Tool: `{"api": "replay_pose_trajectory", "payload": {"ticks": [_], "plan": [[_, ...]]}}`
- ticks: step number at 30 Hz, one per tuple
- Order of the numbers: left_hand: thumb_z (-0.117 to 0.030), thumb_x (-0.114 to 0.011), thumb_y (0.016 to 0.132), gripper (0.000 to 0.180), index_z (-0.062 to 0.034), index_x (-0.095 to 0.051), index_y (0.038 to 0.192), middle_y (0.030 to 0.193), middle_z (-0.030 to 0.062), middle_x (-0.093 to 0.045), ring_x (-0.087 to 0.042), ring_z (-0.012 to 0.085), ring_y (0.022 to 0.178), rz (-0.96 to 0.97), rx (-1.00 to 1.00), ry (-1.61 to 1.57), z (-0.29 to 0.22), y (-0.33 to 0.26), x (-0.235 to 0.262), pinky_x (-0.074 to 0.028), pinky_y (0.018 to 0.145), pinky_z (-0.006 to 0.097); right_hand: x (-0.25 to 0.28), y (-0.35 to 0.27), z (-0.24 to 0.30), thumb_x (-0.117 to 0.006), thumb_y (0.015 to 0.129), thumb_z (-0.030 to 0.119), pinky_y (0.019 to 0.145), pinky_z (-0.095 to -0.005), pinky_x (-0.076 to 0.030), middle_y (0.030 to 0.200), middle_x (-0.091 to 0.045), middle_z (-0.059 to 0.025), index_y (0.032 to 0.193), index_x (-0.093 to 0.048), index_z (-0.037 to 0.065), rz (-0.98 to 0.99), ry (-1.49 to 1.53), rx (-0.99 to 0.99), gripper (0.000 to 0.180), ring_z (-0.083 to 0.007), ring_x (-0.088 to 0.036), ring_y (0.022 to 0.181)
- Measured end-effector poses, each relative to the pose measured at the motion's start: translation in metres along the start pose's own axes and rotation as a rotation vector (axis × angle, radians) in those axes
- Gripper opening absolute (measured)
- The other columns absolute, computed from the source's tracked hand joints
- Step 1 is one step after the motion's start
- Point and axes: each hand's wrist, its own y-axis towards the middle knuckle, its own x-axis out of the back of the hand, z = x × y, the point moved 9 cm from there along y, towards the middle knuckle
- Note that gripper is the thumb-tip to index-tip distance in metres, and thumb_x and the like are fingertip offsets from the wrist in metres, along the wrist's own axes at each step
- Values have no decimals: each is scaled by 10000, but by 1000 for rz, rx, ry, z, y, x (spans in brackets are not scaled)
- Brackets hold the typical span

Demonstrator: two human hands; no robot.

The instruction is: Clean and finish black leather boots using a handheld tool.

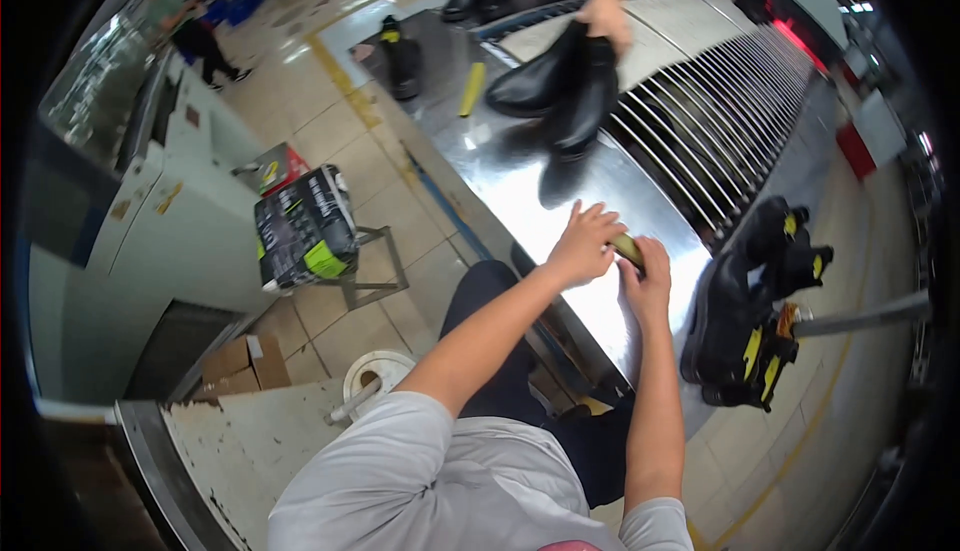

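Over the shiny metal table (510, 186), both hands meet at a small olive-green piece (627, 248); its kind is hard to make out. My left hand (588, 246) has its fingers bent over the left end of the piece, some slightly apart. Thumb and fingers of my right hand (649, 276) close round the other end. Beyond them a co-worker's hand (608, 23) holds a pair of black boots (570, 86) above the tabletop. A flat yellow strip (472, 89) lies on the table to the left of those boots.
Another black boot (402, 59) stands at the table's far left. A roller conveyor (715, 116) curves away at right. Black boots with yellow tabs (745, 301) hang beside the table's right edge. Left are a black package (305, 226) on a stool and a white bucket (375, 371).
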Motion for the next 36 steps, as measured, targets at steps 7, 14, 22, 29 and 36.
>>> {"api": "replay_pose_trajectory", "payload": {"ticks": [7, 14, 22, 29, 36], "plan": [[-101, -681, 883, 332, -68, -698, 1212, 1337, 141, -654, -496, 394, 1388, -68, -286, -59, -43, -1, 8, -291, 1217, 567, 11, 5, 7, -779, 866, 225, 1162, -541, -347, 1419, -586, -203, 1248, -655, 31, -29, -233, -13, 445, -459, -470, 1374], [-240, -801, 897, 598, 1, -546, 1381, 1370, 184, -562, -507, 354, 1341, -854, -107, 87, -1, 44, 135, -394, 1137, 440, 26, -3, -3, -810, 831, 238, 1174, -553, -341, 1356, -606, -221, 1121, -661, 14, -55, -114, -103, 396, -444, -496, 1346], [-615, -870, 712, 1130, 115, -456, 1468, 1386, 348, -588, -567, 454, 1317, -337, 356, 134, 124, 128, 113, -453, 1104, 439, 23, 4, 1, -788, 874, 292, 1176, -529, -345, 1335, -610, -218, 1057, -664, -20, -77, -87, -153, 382, -418, -485, 1348], [-301, -954, 683, 695, 68, -635, 1179, 1100, 188, -741, -703, 259, 1005, -52, 282, -138, 78, 121, 106, -544, 903, 361, 47, -17, -51, -718, 979, 295, 772, -429, -554, 1019, -707, -178, 1190, -563, 53, -538, 296, -597, 357, -345, -704, 925], [-82, -903, 710, 620, -8, -648, 1271, 1194, 84, -714, -641, 190, 1147, 699, 136, -411, -23, 67, 29, -480, 1034, 352, 67, -37, -78, -749, 976, 300, 764, -288, -493, 890, -668, -29, 1187, -604, 9, -728, 810, -656, 387, -113, -607, 826]]}}
